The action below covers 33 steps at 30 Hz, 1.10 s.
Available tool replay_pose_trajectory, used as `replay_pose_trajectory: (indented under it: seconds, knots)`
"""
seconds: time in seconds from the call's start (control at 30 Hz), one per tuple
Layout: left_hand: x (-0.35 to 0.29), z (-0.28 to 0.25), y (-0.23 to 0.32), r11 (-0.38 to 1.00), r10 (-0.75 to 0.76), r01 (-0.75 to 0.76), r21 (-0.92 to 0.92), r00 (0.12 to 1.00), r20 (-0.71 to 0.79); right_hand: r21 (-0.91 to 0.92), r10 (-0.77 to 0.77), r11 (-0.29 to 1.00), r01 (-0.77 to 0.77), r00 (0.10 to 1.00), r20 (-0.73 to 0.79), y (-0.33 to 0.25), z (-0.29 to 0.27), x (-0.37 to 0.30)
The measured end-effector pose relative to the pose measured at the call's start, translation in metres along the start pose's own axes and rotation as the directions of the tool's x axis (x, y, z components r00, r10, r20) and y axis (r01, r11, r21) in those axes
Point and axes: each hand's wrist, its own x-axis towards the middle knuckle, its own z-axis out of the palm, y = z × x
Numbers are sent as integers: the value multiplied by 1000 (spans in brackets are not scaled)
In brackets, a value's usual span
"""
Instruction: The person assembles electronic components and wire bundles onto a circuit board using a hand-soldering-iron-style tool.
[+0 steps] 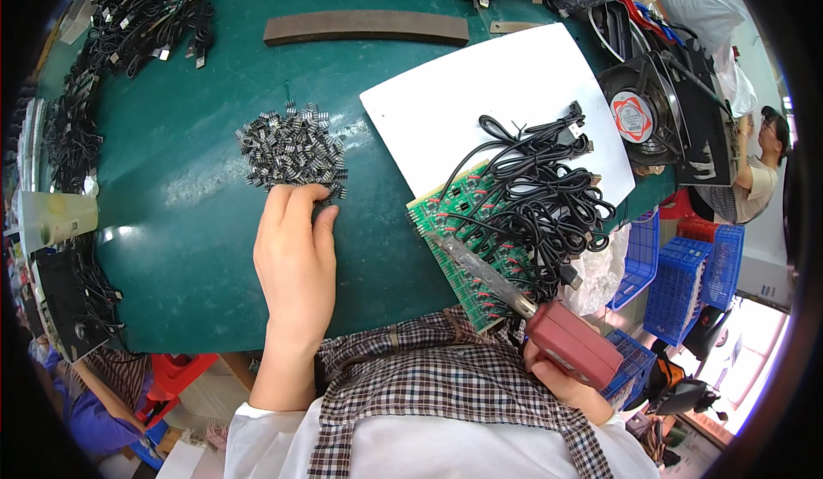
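My left hand (pixel 296 256) is at the near edge of a pile of small black parts with metal pins (pixel 291 146). Its fingers are bent and drawn together, and whatever lies between the fingertips is hidden. My right hand (pixel 566 386), low on the right, is wrapped round a dark red boxy tool with a long metal barrel (pixel 573 344). The barrel slants up to the left over a panel of green circuit boards (pixel 429 213). Coiled black USB cables (pixel 549 183) lie across the boards, with short red wires among them.
A white sheet (pixel 429 93) lies under part of the cables. Behind is a brown bar (pixel 366 27). A fan (pixel 639 110) stands at the right edge. More cables (pixel 146 16) heap at the far left, near a yellowish cup (pixel 60 219). Blue baskets (pixel 677 286) and another person (pixel 754 170) are on the right.
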Motion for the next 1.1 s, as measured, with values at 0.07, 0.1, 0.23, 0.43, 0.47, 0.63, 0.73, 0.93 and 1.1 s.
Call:
replay_pose_trajectory:
  seconds: [0.07, 0.1, 0.23, 0.43, 0.47, 0.63, 0.73, 0.93, 1.1]
  knots:
    - [2, -2, -1, 995, -60, 61, -74, 998, 14, 33, 60, 998, -61, 998, 27, -2, -1, 3]
    - [3, -2, -2, 995, -60, 61, -74, 998, 14, 33, 59, 998, -60, 998, 28, -3, -1, 4]
    - [4, -3, -2, 994, -33, 34, -107, 999, 8, -42, 126, 991, -125, 991, 33, 5, 1, -10]
    - [-13, -4, 10, 821, -145, 174, -544, 985, 96, 226, 232, 947, -227, 973, 2, -4, 2, -5]
    - [-16, -8, 21, 670, -218, 341, -659, 939, 265, 355, 273, 900, -252, 962, -9, -8, 3, -2]
    - [-31, -2, 33, 335, -174, 552, -764, 832, 526, 470, 296, 841, -267, 955, 14, -12, 1, -2]
    - [-30, -2, 23, 516, -202, 409, -752, 912, 357, 510, 302, 820, -261, 953, 2, -14, 2, -1]
    - [-22, 1, -2, 984, 154, -161, -74, 984, -92, 410, 310, 868, -280, 951, -9, -6, 0, -7]
    - [-34, -3, -10, 976, 217, -216, 22, 972, -90, 707, 271, 679, -198, 963, 9, -12, 2, -1]
